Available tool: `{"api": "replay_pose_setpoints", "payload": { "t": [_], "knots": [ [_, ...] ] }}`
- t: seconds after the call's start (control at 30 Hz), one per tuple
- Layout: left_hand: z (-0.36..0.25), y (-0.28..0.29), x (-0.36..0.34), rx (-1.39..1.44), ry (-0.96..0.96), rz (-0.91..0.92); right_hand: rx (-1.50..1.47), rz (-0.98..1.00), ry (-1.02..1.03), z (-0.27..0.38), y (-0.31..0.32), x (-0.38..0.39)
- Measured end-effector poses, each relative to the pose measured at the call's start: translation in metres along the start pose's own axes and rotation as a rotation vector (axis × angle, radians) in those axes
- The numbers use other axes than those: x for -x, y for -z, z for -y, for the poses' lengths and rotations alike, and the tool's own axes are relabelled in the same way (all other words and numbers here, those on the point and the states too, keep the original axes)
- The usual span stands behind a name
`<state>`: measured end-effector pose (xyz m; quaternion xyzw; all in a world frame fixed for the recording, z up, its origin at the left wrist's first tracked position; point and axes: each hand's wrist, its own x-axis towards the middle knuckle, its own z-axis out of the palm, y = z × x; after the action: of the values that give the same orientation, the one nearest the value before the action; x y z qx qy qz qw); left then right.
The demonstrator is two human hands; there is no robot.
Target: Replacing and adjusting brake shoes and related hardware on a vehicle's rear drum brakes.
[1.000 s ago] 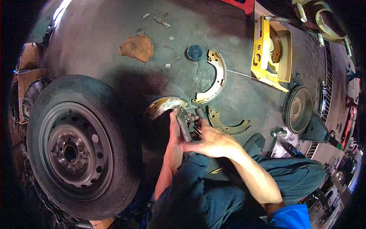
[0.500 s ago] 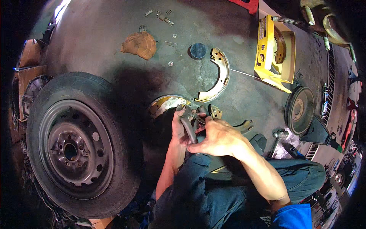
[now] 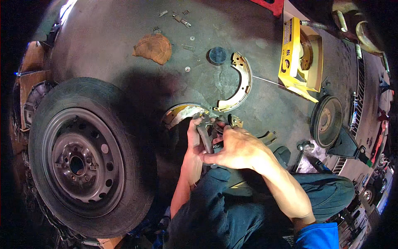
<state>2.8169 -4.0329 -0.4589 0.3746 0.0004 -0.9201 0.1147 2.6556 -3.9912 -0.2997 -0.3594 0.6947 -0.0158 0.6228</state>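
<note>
Between my two hands is a dark, elongated piece [image 3: 205,139], like a tool handle; its exact kind is hidden by my fingers. My left hand [image 3: 193,135] is closed round its left side. My right hand [image 3: 240,148] reaches across from the right, closed with the thumb pressed against the lower end and the fingers curled at the top. A curved brake shoe [image 3: 182,113] lies just beyond my left fingertips. Behind my right hand, the plate end of another brake shoe [image 3: 235,120] shows. A third brake shoe [image 3: 242,89] lies farther off on the floor.
A wheel with tyre [image 3: 139,178] stands at the left. Farther off are a wood slice [image 3: 154,49], a round dark lid [image 3: 217,55], and small springs and washers. At the right are an open yellow box [image 3: 286,62] of brake shoes and a brake drum [image 3: 326,120].
The view has shifted slightly. My hands stay in nearly the same place with the dark piece; my right thumb has moved slightly to the left along its lower end.
</note>
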Motion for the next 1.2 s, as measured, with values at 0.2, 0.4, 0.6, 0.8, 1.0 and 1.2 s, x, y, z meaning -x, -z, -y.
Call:
{"api": "replay_pose_setpoints", "payload": {
  "t": [0.2, 0.4, 0.6, 0.8, 1.0, 1.2],
  "knots": [
    [0.002, -0.004, 0.003, -0.04, 0.018, -0.056, -0.081, -0.012, 0.101, -0.005, -0.002, 0.005],
    [0.006, -0.007, 0.008, -0.102, -0.103, -0.113, -0.014, -0.024, 0.057, -0.003, 0.001, 0.001],
    [0.011, -0.007, 0.002, -0.089, -0.115, -0.152, 0.038, -0.017, 0.054, -0.015, -0.002, -0.008],
    [0.012, -0.013, -0.003, -0.128, -0.122, -0.214, 0.038, 0.045, 0.011, -0.02, 0.005, -0.012],
    [0.012, -0.009, -0.008, -0.144, -0.099, -0.245, 0.039, 0.04, -0.015, -0.018, 0.009, -0.012],
    [0.012, -0.016, -0.01, -0.096, -0.084, -0.274, 0.053, 0.04, -0.003, -0.025, 0.01, -0.019]
  ]
}}
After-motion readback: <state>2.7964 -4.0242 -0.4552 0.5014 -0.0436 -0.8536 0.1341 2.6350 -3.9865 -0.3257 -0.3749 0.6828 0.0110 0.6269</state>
